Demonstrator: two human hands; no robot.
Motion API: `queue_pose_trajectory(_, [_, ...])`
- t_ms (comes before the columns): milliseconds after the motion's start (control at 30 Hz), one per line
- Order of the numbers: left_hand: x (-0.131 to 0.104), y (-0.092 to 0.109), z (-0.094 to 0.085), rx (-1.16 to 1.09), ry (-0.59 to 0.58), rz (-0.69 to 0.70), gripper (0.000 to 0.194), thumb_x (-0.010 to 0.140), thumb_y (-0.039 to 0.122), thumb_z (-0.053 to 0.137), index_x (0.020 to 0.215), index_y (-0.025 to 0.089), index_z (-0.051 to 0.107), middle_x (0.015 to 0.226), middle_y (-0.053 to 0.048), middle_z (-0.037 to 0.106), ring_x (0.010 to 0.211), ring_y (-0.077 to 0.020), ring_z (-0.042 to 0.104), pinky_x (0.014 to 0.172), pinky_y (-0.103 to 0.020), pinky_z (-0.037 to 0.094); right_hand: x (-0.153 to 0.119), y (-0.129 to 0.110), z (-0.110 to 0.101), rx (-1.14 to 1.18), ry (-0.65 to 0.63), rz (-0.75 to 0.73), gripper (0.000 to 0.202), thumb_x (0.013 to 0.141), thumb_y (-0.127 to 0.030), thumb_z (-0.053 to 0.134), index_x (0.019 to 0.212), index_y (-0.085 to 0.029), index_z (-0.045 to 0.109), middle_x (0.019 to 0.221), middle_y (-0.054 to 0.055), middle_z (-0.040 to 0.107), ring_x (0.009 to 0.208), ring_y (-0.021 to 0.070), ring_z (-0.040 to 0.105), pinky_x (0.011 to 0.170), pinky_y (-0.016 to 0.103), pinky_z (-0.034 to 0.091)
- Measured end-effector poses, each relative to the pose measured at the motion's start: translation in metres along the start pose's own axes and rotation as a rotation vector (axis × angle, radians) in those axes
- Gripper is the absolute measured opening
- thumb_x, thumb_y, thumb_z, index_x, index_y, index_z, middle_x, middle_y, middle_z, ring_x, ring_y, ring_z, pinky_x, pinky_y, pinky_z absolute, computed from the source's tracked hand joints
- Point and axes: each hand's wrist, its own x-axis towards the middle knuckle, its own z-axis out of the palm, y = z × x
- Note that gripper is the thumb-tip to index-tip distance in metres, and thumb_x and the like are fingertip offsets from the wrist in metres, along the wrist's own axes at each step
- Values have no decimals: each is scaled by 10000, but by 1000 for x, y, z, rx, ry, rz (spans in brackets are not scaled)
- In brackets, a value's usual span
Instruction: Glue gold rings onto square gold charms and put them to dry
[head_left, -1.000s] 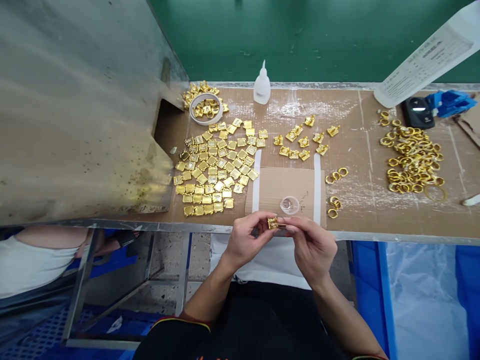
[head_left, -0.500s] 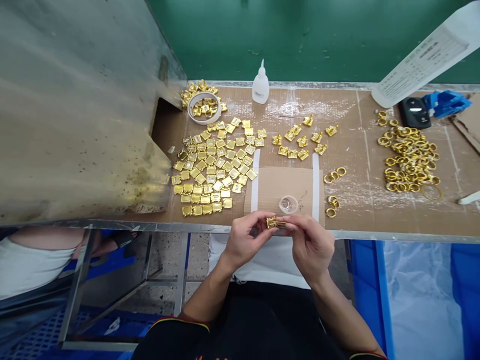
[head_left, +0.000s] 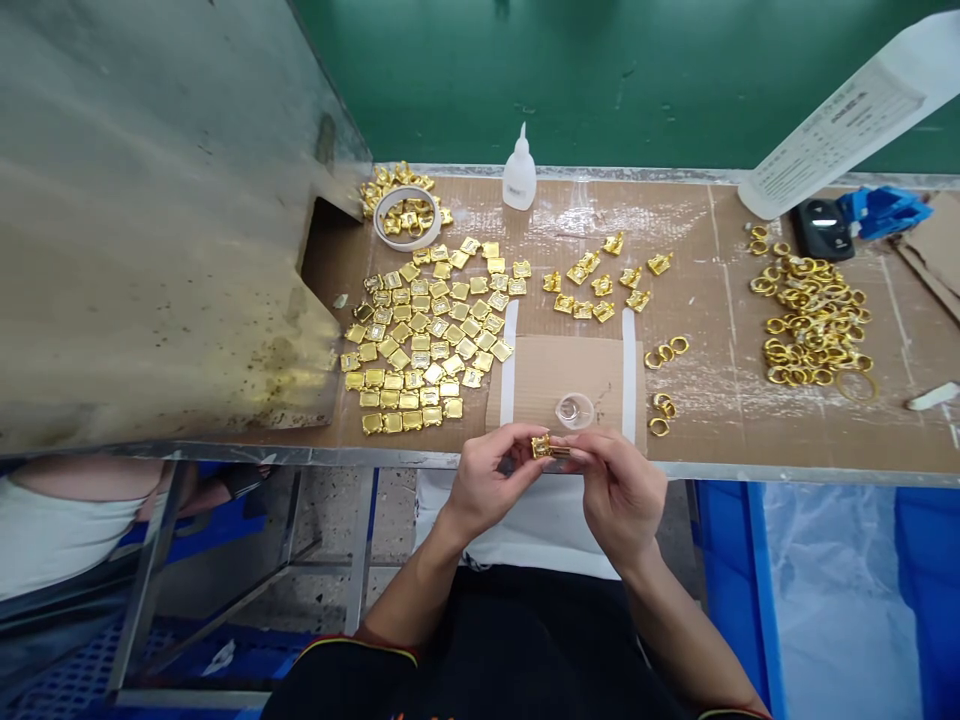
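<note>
My left hand (head_left: 487, 475) pinches a small gold square plate (head_left: 540, 446) between thumb and fingertips, at the front edge of the bench. From the other side my right hand (head_left: 621, 485) grips a gold ring (head_left: 560, 452) whose band meets the plate; most of it is hidden by the fingers. Just beyond them a small clear cup (head_left: 574, 411) stands on a cardboard pad (head_left: 559, 365) held by white tape strips. Rows of gold square plates (head_left: 420, 340) lie to the left. Several plates joined to rings (head_left: 600, 285) lie behind the pad.
Loose gold rings (head_left: 817, 320) are heaped at the right, with smaller groups (head_left: 660, 405) beside the pad. A white dropper bottle (head_left: 520, 175) stands at the back. A tape roll (head_left: 407, 218), a large leaning bottle (head_left: 840, 125), a black device (head_left: 823, 228) and a metal panel (head_left: 172, 220) border the area.
The plate has turned slightly in my fingers, showing more of its face. Both hands stay nearly in place; the whole view has shifted a little.
</note>
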Motion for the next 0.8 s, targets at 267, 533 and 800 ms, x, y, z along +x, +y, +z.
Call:
queue_pose_trajectory(267, [0, -1, 1, 7, -6, 6, 192, 892, 256, 753, 1042, 137, 747, 721, -20, 719, 571, -98, 613, 533, -182, 506, -4, 1, -2, 5, -21, -5, 177, 1000, -135, 616, 1022, -253, 746, 902, 28, 801, 779, 189, 768, 652, 277, 639])
queue_pose_trajectory(533, [1, -1, -1, -1, -4, -11, 174, 870, 213, 755, 1029, 145, 744, 695, 5, 667, 578, -92, 581, 535, -177, 477, 25, 17, -21, -255, 98, -166, 163, 954, -116, 683, 949, -255, 767, 914, 43, 756, 832, 201, 740, 747, 326, 623])
queue_pose_trajectory(800, [1, -1, -1, -17, -8, -17, 167, 862, 200, 751, 1022, 152, 737, 694, 13, 654, 565, -85, 549, 518, -178, 447, 36, 29, -17, -385, -59, -204, 174, 999, -162, 625, 924, -239, 761, 959, 64, 729, 805, 185, 709, 710, 311, 595])
